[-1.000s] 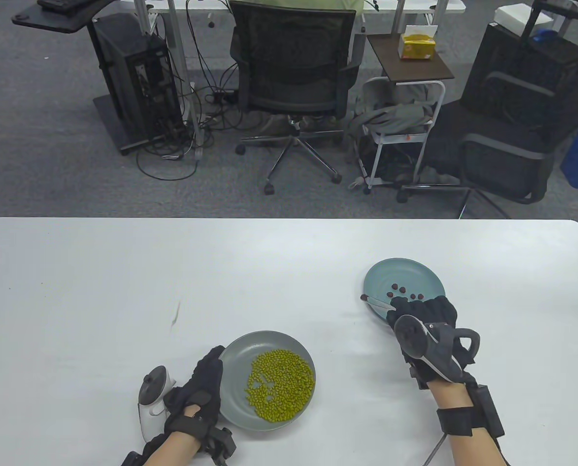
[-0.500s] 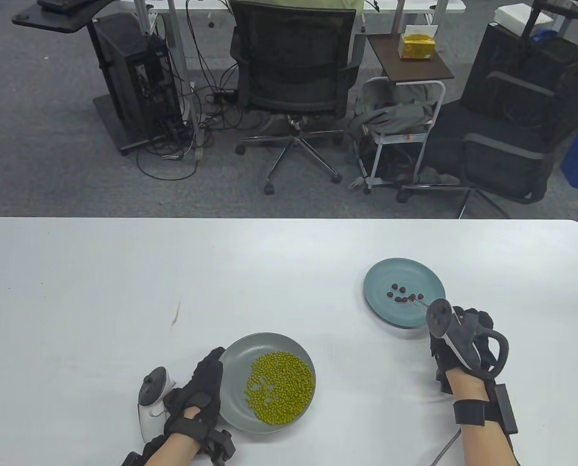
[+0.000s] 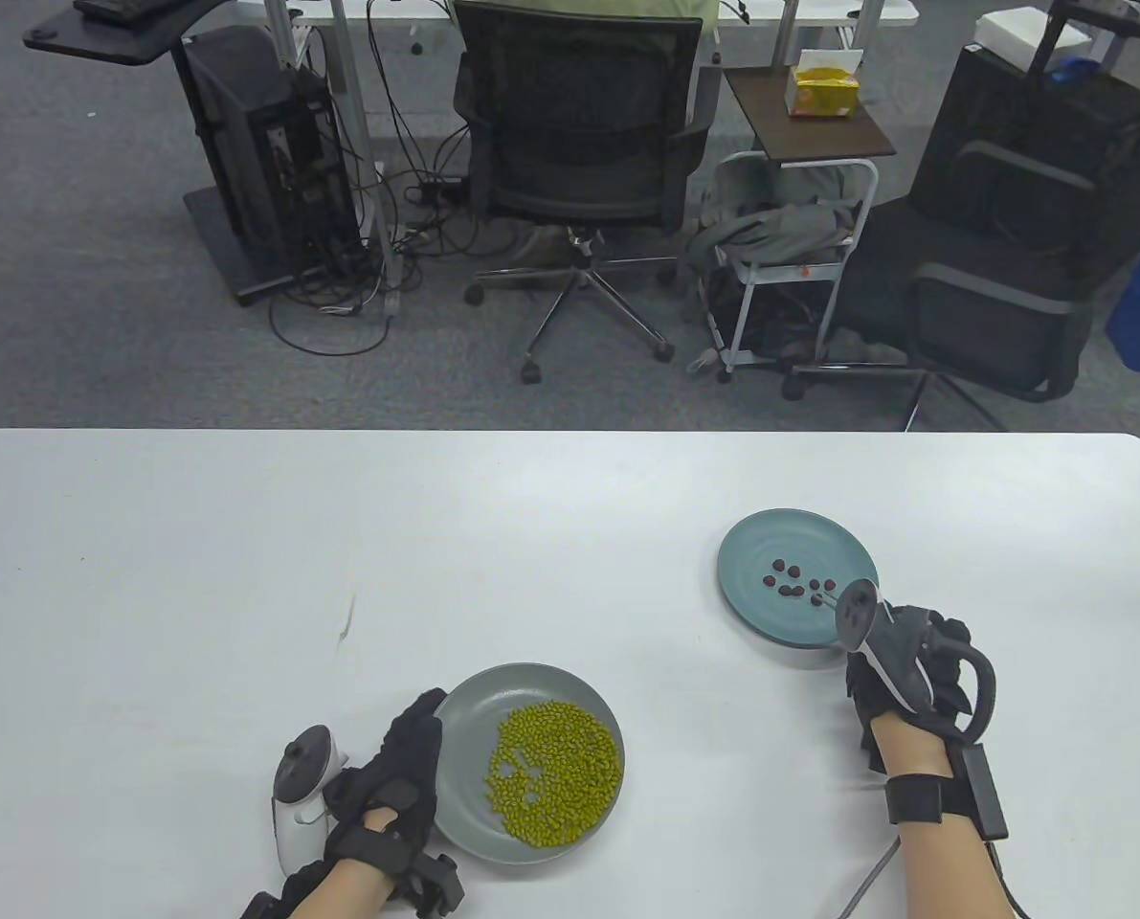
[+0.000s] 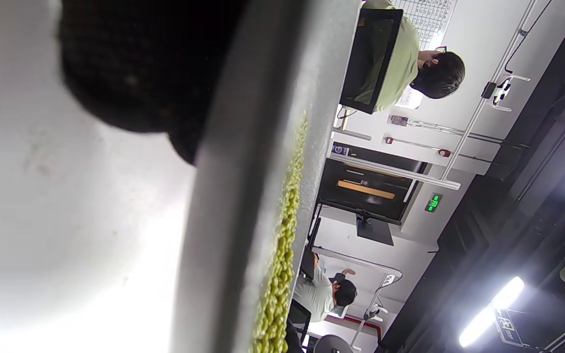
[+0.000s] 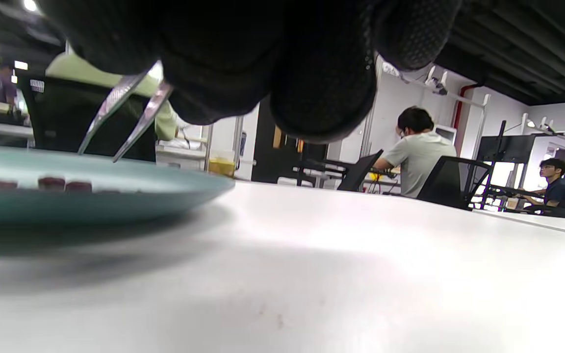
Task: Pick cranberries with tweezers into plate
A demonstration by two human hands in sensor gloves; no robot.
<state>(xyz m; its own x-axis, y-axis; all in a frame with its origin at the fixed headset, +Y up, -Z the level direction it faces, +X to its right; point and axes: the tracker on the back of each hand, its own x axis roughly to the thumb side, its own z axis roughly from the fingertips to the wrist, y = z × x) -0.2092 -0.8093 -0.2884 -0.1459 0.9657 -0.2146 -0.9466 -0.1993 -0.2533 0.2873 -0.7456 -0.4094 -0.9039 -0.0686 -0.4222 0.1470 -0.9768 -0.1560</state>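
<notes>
A teal plate (image 3: 771, 622) at the right holds several dark red cranberries (image 3: 794, 579). My right hand (image 3: 952, 651) is at the plate's near right edge and grips metal tweezers (image 3: 826, 599). Their tips reach over the plate beside the cranberries. In the right wrist view the tweezers (image 5: 115, 110) have their prongs apart with nothing between them, just above the plate (image 5: 165, 193) and the cranberries (image 5: 52, 184). My left hand (image 3: 402, 766) holds the left rim of a grey plate (image 3: 464, 823) filled with green beans (image 3: 555, 761). It appears in the left wrist view as a fingertip (image 4: 130, 73) against the rim (image 4: 243, 196).
The white table (image 3: 244, 555) runs the full width of the view, with a small mark (image 3: 347, 617) left of centre. Beyond its far edge are office chairs (image 3: 579, 124), a computer tower and a small cart (image 3: 790, 230) on the floor.
My right hand swung from the teal plate's left side to its near right edge, and the tweezer tips now point over the cranberries. The grey plate shifted slightly toward me.
</notes>
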